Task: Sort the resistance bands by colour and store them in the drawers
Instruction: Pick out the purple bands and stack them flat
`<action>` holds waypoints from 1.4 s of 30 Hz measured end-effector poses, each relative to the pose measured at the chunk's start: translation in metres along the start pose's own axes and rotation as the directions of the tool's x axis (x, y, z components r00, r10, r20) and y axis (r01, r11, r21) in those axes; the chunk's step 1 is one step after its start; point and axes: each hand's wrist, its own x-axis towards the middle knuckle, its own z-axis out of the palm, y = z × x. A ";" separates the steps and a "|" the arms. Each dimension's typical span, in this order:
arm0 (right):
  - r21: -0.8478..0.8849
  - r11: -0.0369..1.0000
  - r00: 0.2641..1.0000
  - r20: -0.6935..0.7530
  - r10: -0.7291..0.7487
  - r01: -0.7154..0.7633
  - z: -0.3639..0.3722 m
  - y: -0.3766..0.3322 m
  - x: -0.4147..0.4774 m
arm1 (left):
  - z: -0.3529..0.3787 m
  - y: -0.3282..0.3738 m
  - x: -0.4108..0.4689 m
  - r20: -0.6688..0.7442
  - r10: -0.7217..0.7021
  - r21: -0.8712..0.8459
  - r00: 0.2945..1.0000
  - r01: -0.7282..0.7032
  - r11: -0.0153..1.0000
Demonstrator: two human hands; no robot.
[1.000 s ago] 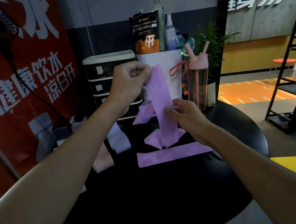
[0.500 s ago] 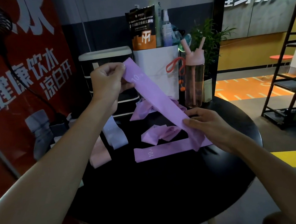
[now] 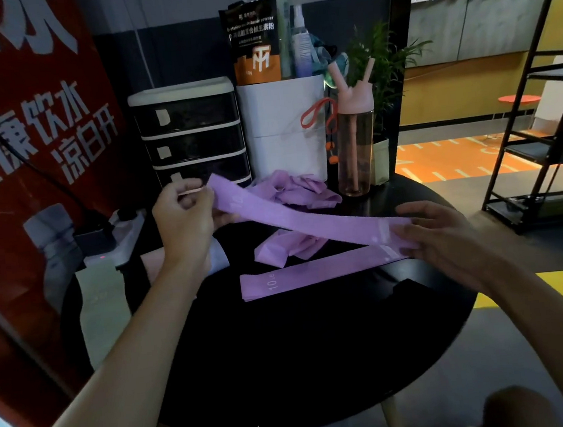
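A purple resistance band (image 3: 308,219) stretches above the desk (image 3: 288,367): the left hand (image 3: 184,219) pinches one end in curled fingers, the right hand (image 3: 444,235) pinches the other near the right edge.

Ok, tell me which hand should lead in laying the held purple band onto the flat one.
Right, probably. The right hand holds one end of the held band just above the flat band; the left hand pinches the other end farther off, by the drawers.
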 end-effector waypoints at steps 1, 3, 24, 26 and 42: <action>0.007 1.000 0.998 -0.061 -0.017 0.017 -0.001 0.002 0.002 | -0.003 -0.006 -0.005 0.001 0.003 0.039 1.000 -0.003 0.999; -0.065 0.997 0.978 -0.202 -0.051 0.039 -0.003 0.008 0.007 | -0.009 -0.019 -0.015 0.055 0.013 0.132 0.998 -0.021 0.991; -0.743 0.658 0.882 -0.223 -0.415 0.121 0.011 0.040 0.022 | -0.039 -0.079 -0.044 0.425 0.072 0.724 0.902 -0.387 0.571; -0.762 0.637 0.880 -0.217 -0.422 0.117 0.009 0.042 0.024 | -0.039 -0.080 -0.044 0.449 0.046 0.736 0.893 -0.398 0.547; -0.989 0.109 0.918 0.049 -0.394 0.099 0.029 0.043 0.015 | -0.042 -0.089 -0.046 0.570 0.109 0.736 0.814 -0.565 0.372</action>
